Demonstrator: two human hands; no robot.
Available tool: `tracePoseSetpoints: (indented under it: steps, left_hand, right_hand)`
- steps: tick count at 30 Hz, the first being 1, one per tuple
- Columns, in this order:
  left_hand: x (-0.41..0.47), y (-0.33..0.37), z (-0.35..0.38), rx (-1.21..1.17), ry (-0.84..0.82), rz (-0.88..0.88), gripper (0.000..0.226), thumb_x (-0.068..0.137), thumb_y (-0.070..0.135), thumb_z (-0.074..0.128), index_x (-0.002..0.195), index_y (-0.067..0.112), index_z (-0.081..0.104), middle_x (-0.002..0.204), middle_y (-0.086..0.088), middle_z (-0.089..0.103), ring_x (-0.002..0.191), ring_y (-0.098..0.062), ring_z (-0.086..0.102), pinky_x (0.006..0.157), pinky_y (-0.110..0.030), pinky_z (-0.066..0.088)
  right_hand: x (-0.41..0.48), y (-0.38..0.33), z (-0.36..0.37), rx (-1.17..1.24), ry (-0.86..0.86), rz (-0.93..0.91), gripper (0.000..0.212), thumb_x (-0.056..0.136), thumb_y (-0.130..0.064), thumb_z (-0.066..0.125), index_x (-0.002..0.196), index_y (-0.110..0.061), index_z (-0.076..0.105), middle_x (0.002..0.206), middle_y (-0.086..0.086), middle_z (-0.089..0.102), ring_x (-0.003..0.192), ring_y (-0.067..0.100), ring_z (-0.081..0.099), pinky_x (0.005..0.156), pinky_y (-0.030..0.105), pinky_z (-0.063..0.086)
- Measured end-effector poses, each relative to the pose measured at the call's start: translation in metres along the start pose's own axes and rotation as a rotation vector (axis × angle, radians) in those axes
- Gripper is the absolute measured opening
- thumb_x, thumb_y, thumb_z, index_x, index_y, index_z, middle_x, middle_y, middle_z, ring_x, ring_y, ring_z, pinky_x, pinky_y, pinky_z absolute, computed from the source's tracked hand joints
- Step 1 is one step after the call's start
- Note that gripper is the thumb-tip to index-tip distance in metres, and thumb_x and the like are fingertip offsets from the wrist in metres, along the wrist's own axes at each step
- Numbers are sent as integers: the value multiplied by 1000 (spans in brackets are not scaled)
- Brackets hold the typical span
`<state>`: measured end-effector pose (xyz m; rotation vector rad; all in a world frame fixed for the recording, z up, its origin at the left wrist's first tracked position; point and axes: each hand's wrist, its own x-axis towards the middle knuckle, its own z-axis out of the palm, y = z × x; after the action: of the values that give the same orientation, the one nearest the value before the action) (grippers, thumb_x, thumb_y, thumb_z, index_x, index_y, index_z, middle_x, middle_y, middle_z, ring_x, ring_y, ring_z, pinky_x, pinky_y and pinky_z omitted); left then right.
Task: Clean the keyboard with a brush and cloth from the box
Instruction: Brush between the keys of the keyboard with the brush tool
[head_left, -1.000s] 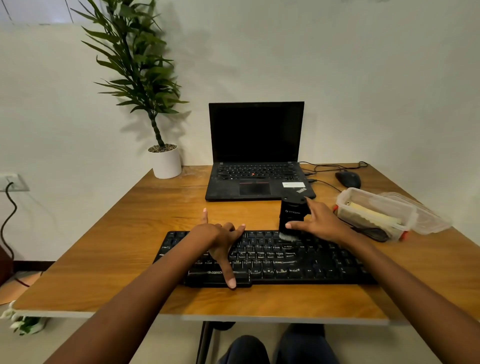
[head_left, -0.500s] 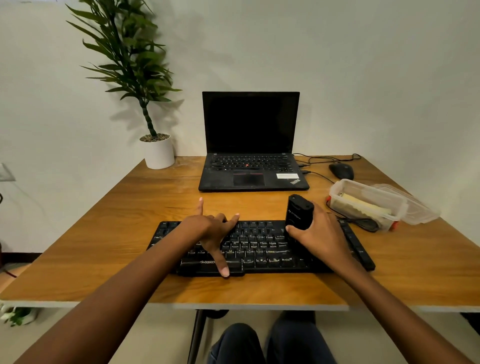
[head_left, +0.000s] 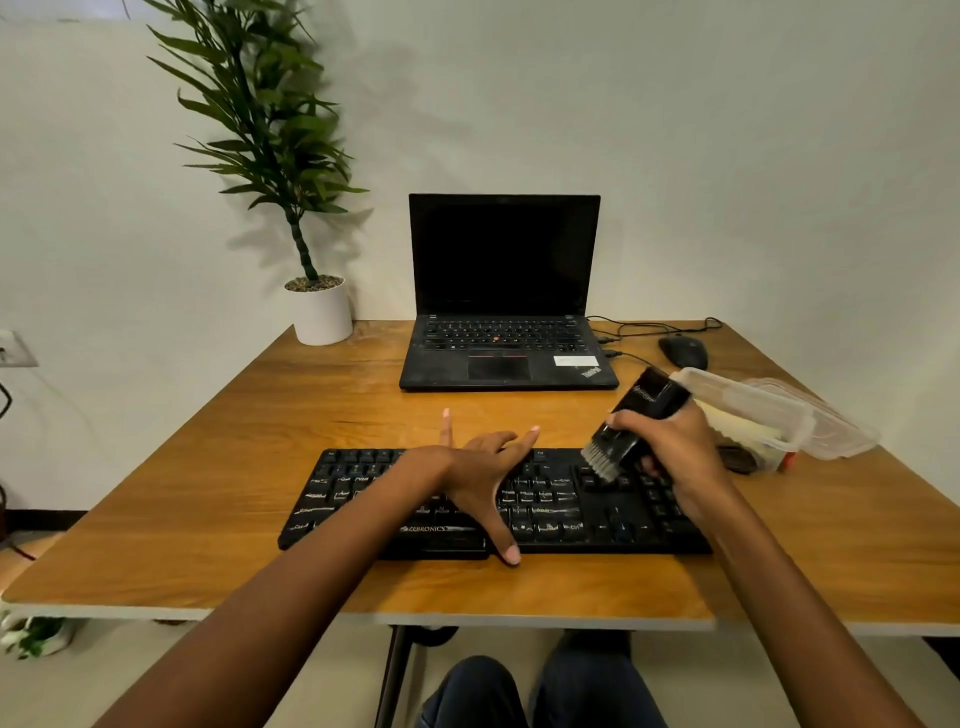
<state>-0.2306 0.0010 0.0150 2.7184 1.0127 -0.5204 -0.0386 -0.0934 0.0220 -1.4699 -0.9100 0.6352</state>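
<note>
- Curling round a black brush (head_left: 640, 410), the right grip (head_left: 670, 449) holds its body with fingers and thumb wrapped tight; the brush tilts, with its top toward 1 o'clock and its grey bristles (head_left: 601, 461) pointing down toward 7 o'clock.
- The bristles are at the keys near the right end of the keyboard (head_left: 363, 488). Whether they touch cannot be told.
- Pale print on the brush body is too blurred to read.
- The left grip (head_left: 480, 470) lies flat and wide on the middle of the keyboard, holding nothing. Its fingers are spread, with one fingertip past the far edge at 12 o'clock and the thumb over the near edge at 6.
- The keyboard is black and lies crosswise near the front of the wooden surface (head_left: 208, 467). The word "ZEBRONICS" (head_left: 423, 528) is printed along its near edge, just beside the left thumb.
- At 2 o'clock from the keyboard is a clear plastic box (head_left: 748, 410) with a pale yellow cloth (head_left: 740, 427) inside. Its clear lid (head_left: 841, 434) lies against its right side.
- At 12 o'clock an open black laptop (head_left: 498, 260) has a dark screen, a "ThinkPad" mark (head_left: 590, 372) on the palm rest and a white sticker (head_left: 574, 360), unreadable.
- A black mouse (head_left: 683, 351) sits at 1 o'clock, with its cable running toward the laptop.
- A plant in a white pot (head_left: 322, 312) stands at 11 o'clock.
</note>
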Motion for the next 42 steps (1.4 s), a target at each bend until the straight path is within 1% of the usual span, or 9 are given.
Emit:
tracePoseSetpoints:
  steps: [5,12,15,21,25,29,33,37,42]
  left_hand:
    - [10,9,3,33,48,16,136,62,66,73,140,32,-34,159,-5,4,146,-27,2,95,-67,-28]
    - [10,11,-1,29,34,15,138,61,64,74,141,31,-33,158,-6,8,145,-27,6,98,-69,-25]
    - [10,11,-1,36,43,11,137,62,64,73,141,28,-32,158,-6,6,146,-27,4,95,-68,-28]
    - [9,8,2,0,52,9,138,62,65,74,141,26,-33,159,-4,5,146,-26,2,95,-68,-28]
    - [8,9,3,-1,45,-1,137,63,65,73,142,26,-31,159,-3,3,146,-26,0,97,-69,-27]
    - [8,9,3,-3,45,-5,136,63,64,73,143,25,-30,159,-4,2,146,-26,-1,94,-67,-30]
    - [8,10,2,-7,45,-7,136,63,64,73,143,25,-29,159,-3,1,146,-25,-1,94,-66,-30]
    - [8,8,3,-13,43,-9,136,63,65,73,143,24,-30,159,-3,1,146,-25,-1,95,-67,-29]
    - [9,8,4,-16,48,-13,137,62,65,73,143,24,-29,159,-1,1,146,-24,-1,93,-66,-31]
  right_hand:
    - [4,20,24,-263,-151,-107,50,70,-25,79,109,-22,48,98,-1,59,77,13,56,45,16,41]
    - [3,22,23,-420,-232,-267,43,72,-22,78,101,-23,48,81,-13,56,75,4,56,59,12,42]
    - [3,22,16,-428,-366,-163,40,72,-25,78,102,-18,52,89,-4,63,79,11,62,59,15,48]
    - [-3,21,26,-461,-335,-306,46,72,-23,78,102,-28,43,83,-19,53,78,-5,51,62,6,39]
    - [2,22,22,-430,-283,-235,43,72,-23,78,102,-21,49,87,-6,58,86,13,59,65,13,43]
    - [-3,24,27,-451,-290,-304,47,73,-24,77,103,-27,42,82,-16,53,74,-2,52,57,6,40]
    - [4,22,23,-448,-287,-240,41,72,-26,78,99,-22,47,81,-10,57,77,12,58,55,13,41]
    - [-2,25,29,-445,-277,-316,46,71,-23,78,102,-26,44,81,-16,54,74,-1,53,59,7,40]
    - [5,21,27,-490,-214,-265,43,73,-24,76,106,-19,48,85,-7,55,78,10,55,59,10,39]
